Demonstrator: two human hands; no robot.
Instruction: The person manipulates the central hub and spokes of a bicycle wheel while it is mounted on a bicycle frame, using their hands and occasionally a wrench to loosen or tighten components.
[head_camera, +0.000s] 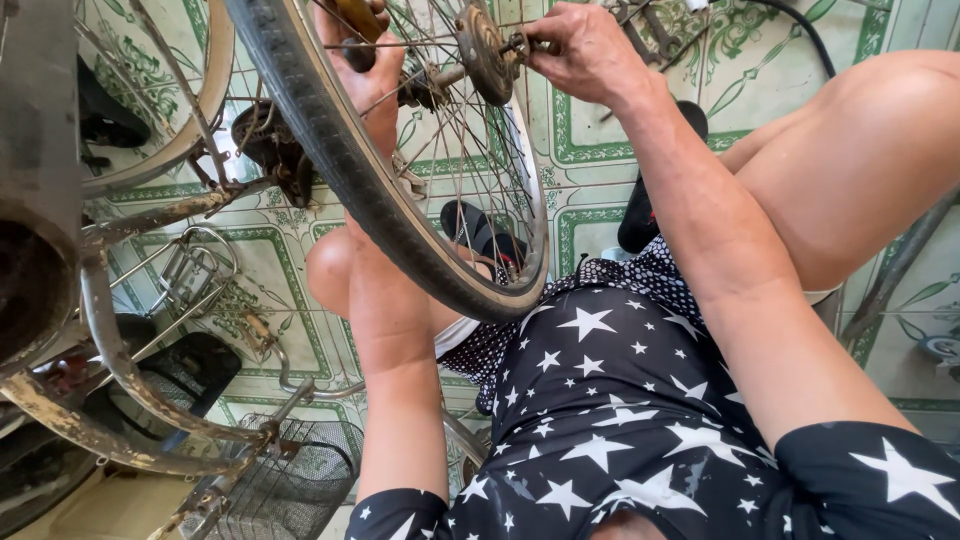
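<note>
The bicycle wheel (400, 200) stands upright between the person's knees, so both sides of its hub (480, 50) are within reach. The left hand (365, 60) clamps its fingers on a wooden tool handle (355, 15) at the spokes, while the right hand (580, 50) pinches the axle end (530, 44), steadying it.

Both bare forearms reach up and forward. The left hand (365, 60) curls its fingers closed; the right hand (590, 50) pinches, wrist bent, knuckles toward the camera.
</note>
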